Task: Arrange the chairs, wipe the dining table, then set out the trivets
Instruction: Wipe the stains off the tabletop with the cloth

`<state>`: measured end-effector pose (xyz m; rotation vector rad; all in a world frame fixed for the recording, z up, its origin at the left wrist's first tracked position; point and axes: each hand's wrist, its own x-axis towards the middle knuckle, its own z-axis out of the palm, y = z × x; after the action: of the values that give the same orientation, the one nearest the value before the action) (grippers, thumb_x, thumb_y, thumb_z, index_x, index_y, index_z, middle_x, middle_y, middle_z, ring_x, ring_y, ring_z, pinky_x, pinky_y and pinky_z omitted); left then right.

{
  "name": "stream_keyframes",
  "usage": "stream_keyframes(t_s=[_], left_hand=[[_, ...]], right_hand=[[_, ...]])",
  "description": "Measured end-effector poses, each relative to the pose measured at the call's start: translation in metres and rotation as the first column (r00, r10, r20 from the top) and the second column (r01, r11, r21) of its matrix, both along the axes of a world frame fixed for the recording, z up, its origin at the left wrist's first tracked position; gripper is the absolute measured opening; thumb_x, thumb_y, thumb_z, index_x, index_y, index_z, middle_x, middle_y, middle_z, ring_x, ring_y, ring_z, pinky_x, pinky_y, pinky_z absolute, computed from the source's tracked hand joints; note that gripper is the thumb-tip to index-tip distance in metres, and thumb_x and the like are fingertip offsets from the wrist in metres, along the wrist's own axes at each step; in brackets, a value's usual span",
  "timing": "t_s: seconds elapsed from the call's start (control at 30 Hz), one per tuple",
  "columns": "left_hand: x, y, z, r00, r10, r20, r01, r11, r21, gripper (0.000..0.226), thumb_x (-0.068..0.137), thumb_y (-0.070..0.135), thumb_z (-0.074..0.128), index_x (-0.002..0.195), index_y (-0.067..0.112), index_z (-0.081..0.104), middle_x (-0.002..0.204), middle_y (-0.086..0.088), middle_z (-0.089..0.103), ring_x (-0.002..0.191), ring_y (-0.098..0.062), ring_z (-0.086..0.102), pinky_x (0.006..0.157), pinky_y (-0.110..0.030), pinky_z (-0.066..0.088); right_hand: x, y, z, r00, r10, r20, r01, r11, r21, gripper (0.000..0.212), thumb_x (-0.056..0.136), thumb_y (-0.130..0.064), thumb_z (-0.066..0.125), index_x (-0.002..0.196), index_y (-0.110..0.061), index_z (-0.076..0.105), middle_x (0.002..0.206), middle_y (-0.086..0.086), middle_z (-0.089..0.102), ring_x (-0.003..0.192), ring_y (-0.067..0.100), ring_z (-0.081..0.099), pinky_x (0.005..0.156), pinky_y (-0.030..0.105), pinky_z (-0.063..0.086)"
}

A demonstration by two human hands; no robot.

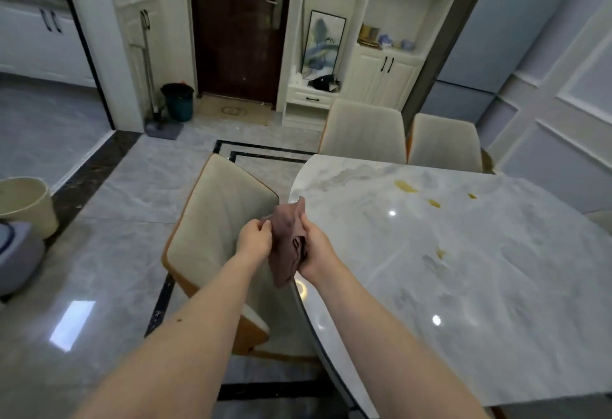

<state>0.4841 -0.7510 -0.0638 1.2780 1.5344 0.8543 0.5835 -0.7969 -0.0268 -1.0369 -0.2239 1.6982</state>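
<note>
Both hands hold a brownish cloth [288, 243] in the air just off the rounded end of the dining table [463, 269]: the right hand [316, 254] has its fingers curled round the bunched lower part, and the left hand [254, 239] pinches an upper edge between thumb and fingertips. The cloth hangs crumpled between them, its top corner reaching over the table's curved rim and its tail drooping beside the dark edge band. On the marble top lie several yellow stains [406, 186], well apart from the cloth toward the far side. A beige chair [218, 219] stands just left of the table end, its back tilted close below the hands, with open tiled floor [116, 219] stretching away on its left. Two more chairs [364, 130] are tucked against the far edge. Both forearms reach forward nearly parallel, wrists close together, the hands facing each other over the gap between chair and table.
</note>
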Motion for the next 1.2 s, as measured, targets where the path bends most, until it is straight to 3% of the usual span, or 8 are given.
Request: stream_keyframes(t_s=[0.07, 0.2, 0.33, 0.47, 0.6, 0.83, 1.0, 1.2], left_hand=[[-0.015, -0.011, 0.011, 0.997, 0.08, 0.016, -0.08, 0.997, 0.012, 0.033, 0.098, 0.016, 0.045, 0.101, -0.013, 0.059, 0.106, -0.032, 0.062, 0.103, -0.041, 0.059, 0.082, -0.041, 0.046], [-0.051, -0.017, 0.033, 0.987, 0.161, -0.012, -0.16, 0.986, 0.052, 0.03, 0.098, 0.021, 0.045, 0.107, -0.003, 0.062, 0.112, -0.025, 0.062, 0.107, -0.036, 0.057, 0.088, -0.039, 0.044], [-0.107, -0.011, 0.049, 0.967, 0.255, -0.015, -0.253, 0.964, 0.085, 0.032, 0.099, 0.023, 0.044, 0.114, 0.0, 0.06, 0.118, -0.021, 0.06, 0.11, -0.034, 0.055, 0.091, -0.037, 0.044], [-0.172, 0.003, 0.048, 0.935, 0.352, 0.029, -0.353, 0.934, 0.054, 0.035, 0.099, 0.025, 0.044, 0.119, 0.001, 0.059, 0.12, -0.02, 0.06, 0.112, -0.034, 0.056, 0.097, -0.041, 0.045], [-0.237, 0.014, 0.035, 0.904, 0.425, 0.043, -0.426, 0.905, 0.019, 0.035, 0.099, 0.025, 0.044, 0.118, 0.001, 0.059, 0.118, -0.02, 0.061, 0.109, -0.033, 0.057, 0.096, -0.043, 0.046], [-0.369, 0.062, 0.021, 0.893, 0.45, -0.001, -0.45, 0.893, 0.019, 0.033, 0.098, 0.026, 0.046, 0.113, 0.001, 0.061, 0.111, -0.018, 0.064, 0.103, -0.032, 0.059, 0.083, -0.035, 0.046], [-0.44, 0.098, 0.025, 0.903, 0.43, -0.003, -0.429, 0.902, 0.039, 0.027, 0.098, 0.022, 0.048, 0.106, 0.0, 0.06, 0.107, -0.018, 0.063, 0.099, -0.03, 0.058, 0.072, -0.029, 0.039], [-0.468, 0.167, 0.019, 0.915, 0.4, -0.041, -0.4, 0.916, 0.004, 0.029, 0.098, 0.027, 0.048, 0.113, 0.005, 0.059, 0.111, -0.013, 0.062, 0.094, -0.023, 0.055, 0.077, -0.029, 0.04]], right_hand=[[-0.014, -0.004, 0.013, 0.999, 0.041, 0.012, -0.041, 0.999, -0.004, 0.061, 0.097, -0.052, 0.038, 0.134, -0.006, 0.053, 0.136, 0.019, 0.053, 0.127, 0.031, 0.049, 0.098, 0.042, 0.045], [-0.041, -0.004, 0.03, 0.996, 0.075, 0.056, -0.074, 0.997, -0.015, 0.064, 0.098, -0.053, 0.036, 0.137, -0.004, 0.048, 0.137, 0.021, 0.051, 0.129, 0.033, 0.047, 0.107, 0.043, 0.038], [-0.097, 0.008, 0.051, 0.963, 0.057, 0.265, -0.064, 0.998, 0.017, 0.061, 0.099, -0.045, 0.04, 0.141, -0.001, 0.04, 0.146, 0.022, 0.041, 0.134, 0.037, 0.04, 0.108, 0.046, 0.035], [-0.177, 0.027, 0.067, 0.929, 0.006, 0.369, 0.027, 0.996, -0.085, 0.077, 0.097, -0.053, 0.041, 0.151, -0.006, 0.013, 0.157, 0.013, 0.019, 0.144, 0.027, 0.02, 0.115, 0.033, 0.015], [-0.259, 0.052, 0.053, 0.923, -0.05, 0.382, 0.104, 0.987, -0.12, 0.086, 0.092, -0.062, 0.043, 0.153, -0.01, 0.009, 0.158, 0.011, 0.015, 0.144, 0.027, 0.017, 0.116, 0.035, 0.011], [-0.377, 0.111, 0.033, 0.944, 0.068, 0.324, -0.031, 0.992, -0.12, 0.077, 0.097, -0.05, 0.042, 0.151, -0.002, 0.016, 0.157, 0.018, 0.018, 0.143, 0.03, 0.024, 0.114, 0.037, 0.02], [-0.422, 0.147, 0.016, 0.969, 0.187, 0.161, -0.154, 0.968, -0.199, 0.064, 0.095, -0.048, 0.051, 0.137, -0.001, 0.042, 0.136, 0.025, 0.049, 0.127, 0.035, 0.048, 0.105, 0.044, 0.04], [-0.451, 0.222, -0.001, 0.962, 0.194, 0.193, -0.138, 0.953, -0.27, 0.06, 0.094, -0.048, 0.051, 0.135, -0.005, 0.046, 0.139, 0.019, 0.049, 0.131, 0.031, 0.043, 0.112, 0.043, 0.033]])
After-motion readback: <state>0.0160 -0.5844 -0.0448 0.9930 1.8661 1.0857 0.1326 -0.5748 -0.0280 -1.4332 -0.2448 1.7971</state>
